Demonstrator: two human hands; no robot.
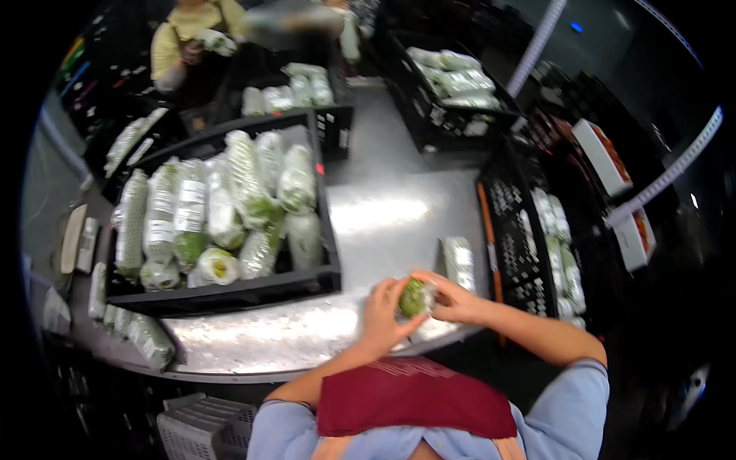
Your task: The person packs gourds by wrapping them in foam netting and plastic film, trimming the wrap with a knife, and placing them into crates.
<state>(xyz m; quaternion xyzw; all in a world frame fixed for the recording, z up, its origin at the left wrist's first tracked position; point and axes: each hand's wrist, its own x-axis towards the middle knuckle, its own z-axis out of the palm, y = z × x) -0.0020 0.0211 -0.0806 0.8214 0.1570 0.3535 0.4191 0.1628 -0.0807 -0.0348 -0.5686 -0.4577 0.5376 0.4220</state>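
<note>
A green, bumpy-looking vegetable [412,297] with clear wrapping at its right side is held between my two hands, close above the near edge of the metal table. My left hand [381,313] curls around its left side, fingers closed on it. From the right, my right hand [452,299] grips the wrapped part with thumb and fingertips. Just beyond the right hand lies a wrapped vegetable [459,261] in a white net sleeve. Blur hides the exact kind of vegetable.
A black crate [230,300] of long green vegetables in white net sleeves stands at left. More wrapped ones [151,341] lie beside it. Other black crates [445,130] stand behind and at right. The metal table [383,207] runs between them. Across it is another person [195,38].
</note>
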